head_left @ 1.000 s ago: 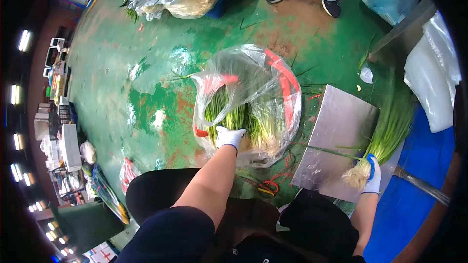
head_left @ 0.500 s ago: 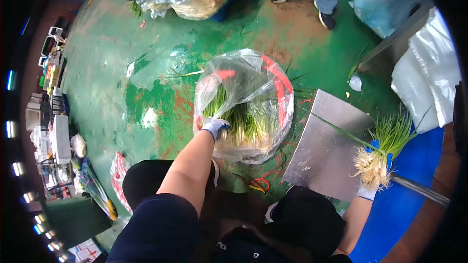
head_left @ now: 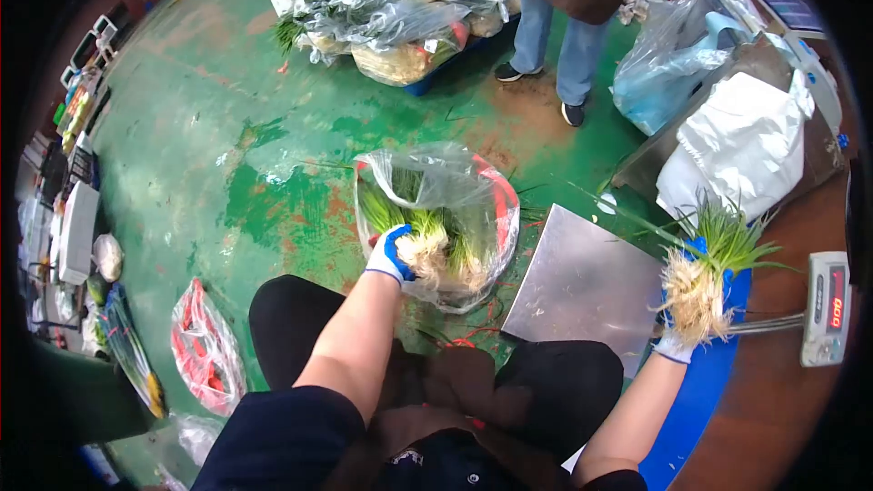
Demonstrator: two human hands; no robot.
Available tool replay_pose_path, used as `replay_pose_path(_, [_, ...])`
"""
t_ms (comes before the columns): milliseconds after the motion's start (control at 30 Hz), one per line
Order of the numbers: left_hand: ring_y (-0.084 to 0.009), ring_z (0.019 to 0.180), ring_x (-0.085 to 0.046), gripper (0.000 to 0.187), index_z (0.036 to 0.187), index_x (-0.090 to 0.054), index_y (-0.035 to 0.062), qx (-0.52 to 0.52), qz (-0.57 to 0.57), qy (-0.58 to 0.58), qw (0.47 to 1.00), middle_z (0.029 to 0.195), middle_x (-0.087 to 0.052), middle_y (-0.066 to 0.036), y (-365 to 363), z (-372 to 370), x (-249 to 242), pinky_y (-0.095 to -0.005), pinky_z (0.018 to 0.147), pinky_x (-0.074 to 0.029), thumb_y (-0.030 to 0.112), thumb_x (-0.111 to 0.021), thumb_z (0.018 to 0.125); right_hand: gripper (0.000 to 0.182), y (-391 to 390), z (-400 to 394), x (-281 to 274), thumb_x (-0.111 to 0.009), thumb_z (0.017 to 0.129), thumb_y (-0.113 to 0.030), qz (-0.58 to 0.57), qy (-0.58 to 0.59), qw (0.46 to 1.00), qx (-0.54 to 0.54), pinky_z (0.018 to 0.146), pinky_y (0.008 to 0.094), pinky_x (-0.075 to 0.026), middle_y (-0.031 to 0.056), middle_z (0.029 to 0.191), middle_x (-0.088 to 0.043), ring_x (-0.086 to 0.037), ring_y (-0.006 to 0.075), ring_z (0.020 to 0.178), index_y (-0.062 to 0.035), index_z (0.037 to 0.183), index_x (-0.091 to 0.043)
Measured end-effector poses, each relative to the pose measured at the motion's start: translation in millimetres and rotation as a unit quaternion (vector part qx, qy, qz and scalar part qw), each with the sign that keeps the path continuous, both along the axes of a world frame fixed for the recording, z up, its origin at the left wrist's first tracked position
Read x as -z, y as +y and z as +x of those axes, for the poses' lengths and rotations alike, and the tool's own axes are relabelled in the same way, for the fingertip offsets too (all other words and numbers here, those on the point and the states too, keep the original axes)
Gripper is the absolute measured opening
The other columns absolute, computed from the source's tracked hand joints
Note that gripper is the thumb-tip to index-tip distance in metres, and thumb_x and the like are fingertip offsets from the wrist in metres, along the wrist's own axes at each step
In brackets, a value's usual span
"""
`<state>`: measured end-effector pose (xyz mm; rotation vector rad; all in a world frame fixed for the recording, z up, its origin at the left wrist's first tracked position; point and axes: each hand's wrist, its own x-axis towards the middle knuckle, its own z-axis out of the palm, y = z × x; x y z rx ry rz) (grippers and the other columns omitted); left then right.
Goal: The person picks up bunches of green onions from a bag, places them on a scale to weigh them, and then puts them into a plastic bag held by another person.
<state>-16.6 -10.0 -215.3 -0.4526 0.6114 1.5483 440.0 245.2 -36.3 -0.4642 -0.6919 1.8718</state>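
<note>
My left hand (head_left: 391, 255), in a white glove with blue coating, closes round a bunch of spring onions (head_left: 429, 253) at the mouth of a clear plastic bag (head_left: 496, 209) with red stripes. Its pale roots point towards me and its green leaves lie inside the bag. More spring onions (head_left: 468, 268) are in the bag, beside that bunch. Off to the right, my gloved right hand (head_left: 675, 345) grips another bunch of spring onions (head_left: 696, 286) above the blue edge. Blue fingertips show around the stems, while the roots cover much of that hand.
A metal scale plate (head_left: 582, 277) lies right of the bag, with a lit display (head_left: 826, 309) farther right. White plastic bags (head_left: 741, 141) sit behind. A person (head_left: 555, 36) stands near bagged vegetables (head_left: 391, 14). A red-striped bag (head_left: 207, 350) lies at left.
My left hand has taken hold of a bunch in the bag and lifted its root end slightly. My right hand still holds its bunch. The view has tilted up, bringing the display into sight.
</note>
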Motion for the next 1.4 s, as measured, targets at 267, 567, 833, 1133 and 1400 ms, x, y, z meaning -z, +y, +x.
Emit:
replay_pose_path(267, [-0.0312, 0.105, -0.055, 0.042, 0.119, -0.054, 0.0058, -0.045, 0.233, 0.472, 0.849, 0.117, -0.058, -0.014, 4, 60, -34, -0.0476, 0.093, -0.041, 0.031, -0.038, 0.089, 0.049, -9, -27, -53, -0.036, 0.097, -0.038, 0.063, 0.057, 0.996, -0.005, 0.079, 0.0483, -0.045, 0.0165, 0.123, -0.051, -0.053, 0.0308, 0.094, -0.0038, 0.130, -0.043])
replay_pose_path(567, [-0.0250, 0.100, -0.059, 0.029, 0.116, -0.054, 0.0071, -0.110, 0.393, 0.143, 0.902, 0.111, -0.060, -0.010, 67, 130, -240, -0.0385, 0.085, -0.049, 0.024, -0.046, 0.094, 0.050, -27, -3, -57, -0.036, 0.097, -0.038, 0.126, 0.132, 0.983, -0.012, 0.090, 0.0538, -0.042, 0.0166, 0.130, -0.049, -0.052, 0.0339, 0.108, -0.0040, 0.132, -0.043])
replay_pose_path(833, [-0.0335, 0.103, -0.058, 0.048, 0.121, -0.052, 0.0027, 0.113, 0.403, -0.007, 0.908, 0.115, -0.059, -0.016, 163, 184, -207, -0.0474, 0.092, -0.046, 0.031, -0.056, 0.082, 0.044, -44, 35, -67, -0.034, 0.098, -0.031, 0.137, 0.272, 0.938, -0.163, 0.100, 0.0536, -0.034, 0.0175, 0.129, -0.049, -0.050, 0.0325, 0.113, -0.0031, 0.131, -0.043])
replay_pose_path(1133, [-0.0333, 0.101, -0.060, 0.090, 0.139, -0.022, 0.0012, 0.321, 0.019, 0.600, 0.732, 0.116, -0.058, -0.018, 218, 301, 178, -0.0430, 0.090, -0.048, 0.037, -0.072, 0.072, 0.047, -51, 72, -34, -0.037, 0.095, -0.039, 0.081, 0.190, 0.977, 0.051, 0.067, 0.0464, -0.047, 0.0183, 0.106, -0.057, -0.054, 0.0320, 0.079, -0.0049, 0.125, -0.048])
replay_pose_path(1400, [-0.0339, 0.119, -0.047, 0.122, 0.144, -0.002, 0.0002, 0.536, -0.167, 0.648, 0.515, 0.133, -0.042, -0.022, 216, 360, 78, -0.0397, 0.100, -0.038, 0.059, -0.072, 0.063, 0.052, -53, 80, -14, -0.039, 0.092, -0.048, 0.034, 0.156, 0.984, 0.077, 0.072, 0.0535, -0.047, 0.0219, 0.105, -0.057, -0.055, 0.0398, 0.084, -0.0079, 0.122, -0.050])
